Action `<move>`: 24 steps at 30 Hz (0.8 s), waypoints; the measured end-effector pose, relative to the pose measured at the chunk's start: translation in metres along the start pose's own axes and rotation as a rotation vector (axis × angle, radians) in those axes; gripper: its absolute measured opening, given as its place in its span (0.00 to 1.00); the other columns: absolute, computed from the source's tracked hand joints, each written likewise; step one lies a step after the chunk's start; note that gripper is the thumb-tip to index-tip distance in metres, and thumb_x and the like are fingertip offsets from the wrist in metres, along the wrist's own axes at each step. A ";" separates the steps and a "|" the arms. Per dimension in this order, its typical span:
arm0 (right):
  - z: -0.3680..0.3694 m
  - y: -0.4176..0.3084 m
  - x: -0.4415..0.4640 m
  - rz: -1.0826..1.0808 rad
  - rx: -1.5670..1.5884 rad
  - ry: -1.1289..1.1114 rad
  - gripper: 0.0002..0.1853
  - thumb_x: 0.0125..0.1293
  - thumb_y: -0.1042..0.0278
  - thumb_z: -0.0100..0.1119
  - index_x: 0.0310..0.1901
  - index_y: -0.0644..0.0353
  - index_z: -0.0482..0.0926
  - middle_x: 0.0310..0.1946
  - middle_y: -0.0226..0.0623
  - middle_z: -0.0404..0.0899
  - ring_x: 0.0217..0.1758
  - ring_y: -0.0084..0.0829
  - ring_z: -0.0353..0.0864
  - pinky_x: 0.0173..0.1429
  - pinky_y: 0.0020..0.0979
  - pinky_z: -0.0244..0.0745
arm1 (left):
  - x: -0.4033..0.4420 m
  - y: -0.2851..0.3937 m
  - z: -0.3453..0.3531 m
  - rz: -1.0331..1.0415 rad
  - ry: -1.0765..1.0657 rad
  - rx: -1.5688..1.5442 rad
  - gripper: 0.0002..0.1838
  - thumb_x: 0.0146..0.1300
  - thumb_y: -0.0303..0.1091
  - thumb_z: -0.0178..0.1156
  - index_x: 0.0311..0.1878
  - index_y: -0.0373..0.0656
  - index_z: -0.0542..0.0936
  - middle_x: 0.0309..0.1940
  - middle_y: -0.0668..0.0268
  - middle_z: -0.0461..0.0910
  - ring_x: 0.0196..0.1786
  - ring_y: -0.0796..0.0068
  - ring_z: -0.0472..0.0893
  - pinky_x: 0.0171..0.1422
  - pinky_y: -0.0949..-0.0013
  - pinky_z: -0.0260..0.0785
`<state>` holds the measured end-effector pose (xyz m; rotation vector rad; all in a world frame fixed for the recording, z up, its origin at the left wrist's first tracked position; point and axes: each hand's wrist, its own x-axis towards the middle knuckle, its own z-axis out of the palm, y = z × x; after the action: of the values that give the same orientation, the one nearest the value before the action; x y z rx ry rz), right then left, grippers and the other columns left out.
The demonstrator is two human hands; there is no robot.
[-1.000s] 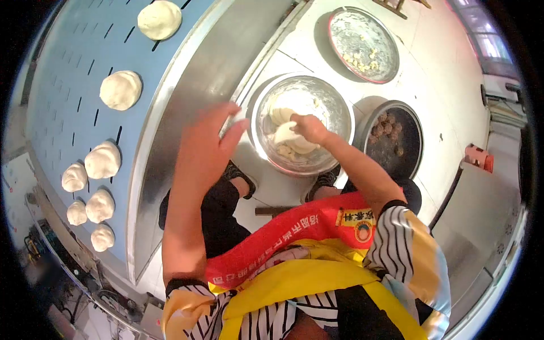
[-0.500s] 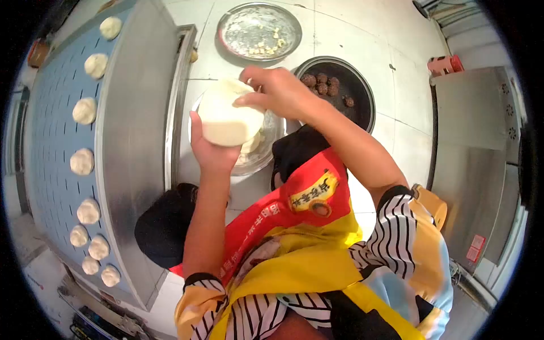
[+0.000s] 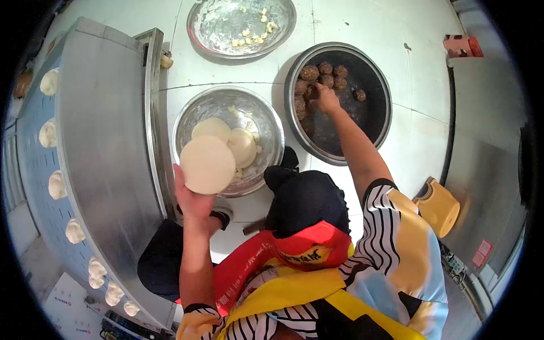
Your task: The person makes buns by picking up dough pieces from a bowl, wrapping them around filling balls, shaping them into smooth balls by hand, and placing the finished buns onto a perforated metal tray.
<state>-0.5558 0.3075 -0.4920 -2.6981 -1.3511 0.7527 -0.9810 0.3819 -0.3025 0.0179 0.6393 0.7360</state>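
A flat round dough wrapper [image 3: 207, 165] rests on my left hand [image 3: 193, 199], whose thumb curls at its edge. Below it, a metal bowl [image 3: 270, 127] holds more pale dough rounds [image 3: 242, 147] and small yellowish bits. My right hand [image 3: 327, 100] reaches into a dark round pan [image 3: 371, 122], its fingertips closed at a cluster of brown balls [image 3: 309, 72]; what they grip, if anything, is hidden. One brown ball [image 3: 359, 94] lies apart from the others.
Several dough buns [image 3: 57, 185] sit on a blue slotted conveyor [image 3: 35, 187] beside a metal frame [image 3: 107, 124] at the left. A floured tray [image 3: 218, 48] with yellow bits lies on the floor at the top. A yellow stool [image 3: 441, 208] stands at the right.
My right hand has left the dough and moved right into the dark pan. My left hand, having taken up the wrapper, now holds it flat and lower. The view has shifted right.
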 end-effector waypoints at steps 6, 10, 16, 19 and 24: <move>0.037 0.005 0.026 -0.065 -0.108 0.128 0.26 0.55 0.63 0.66 0.55 0.55 0.69 0.54 0.48 0.69 0.58 0.51 0.70 0.59 0.47 0.70 | 0.012 -0.009 -0.003 -0.041 0.135 -0.018 0.34 0.69 0.59 0.43 0.68 0.43 0.62 0.66 0.57 0.65 0.68 0.55 0.65 0.72 0.47 0.54; 0.014 -0.011 -0.002 0.031 0.098 0.274 0.26 0.48 0.64 0.71 0.49 0.58 0.71 0.47 0.47 0.73 0.53 0.45 0.74 0.50 0.42 0.74 | 0.012 -0.015 0.002 -0.019 0.115 0.053 0.34 0.69 0.60 0.41 0.68 0.43 0.61 0.66 0.57 0.65 0.68 0.54 0.65 0.72 0.46 0.56; -0.133 -0.110 -0.086 -0.161 0.895 -0.254 0.25 0.46 0.65 0.73 0.45 0.62 0.73 0.35 0.34 0.77 0.42 0.25 0.74 0.49 0.28 0.70 | 0.005 -0.024 0.008 0.040 0.147 0.046 0.36 0.69 0.63 0.39 0.68 0.45 0.61 0.66 0.57 0.65 0.67 0.55 0.66 0.70 0.46 0.58; -0.200 -0.206 -0.154 -0.619 0.771 -0.442 0.25 0.47 0.65 0.73 0.46 0.62 0.73 0.36 0.34 0.77 0.42 0.25 0.75 0.49 0.28 0.70 | -0.016 -0.025 0.040 0.037 0.037 -0.048 0.36 0.69 0.63 0.38 0.68 0.45 0.62 0.65 0.58 0.66 0.66 0.58 0.67 0.70 0.50 0.58; -0.190 -0.293 -0.236 -0.917 0.329 -0.226 0.26 0.47 0.64 0.72 0.48 0.62 0.75 0.42 0.44 0.77 0.46 0.43 0.78 0.50 0.37 0.73 | -0.066 -0.015 0.045 0.082 -0.239 -0.135 0.38 0.68 0.66 0.36 0.68 0.43 0.61 0.64 0.58 0.66 0.67 0.60 0.66 0.71 0.54 0.56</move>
<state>-0.8114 0.3447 -0.1588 -1.5065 -2.0190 1.0231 -0.9839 0.3378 -0.2340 0.0075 0.3618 0.8404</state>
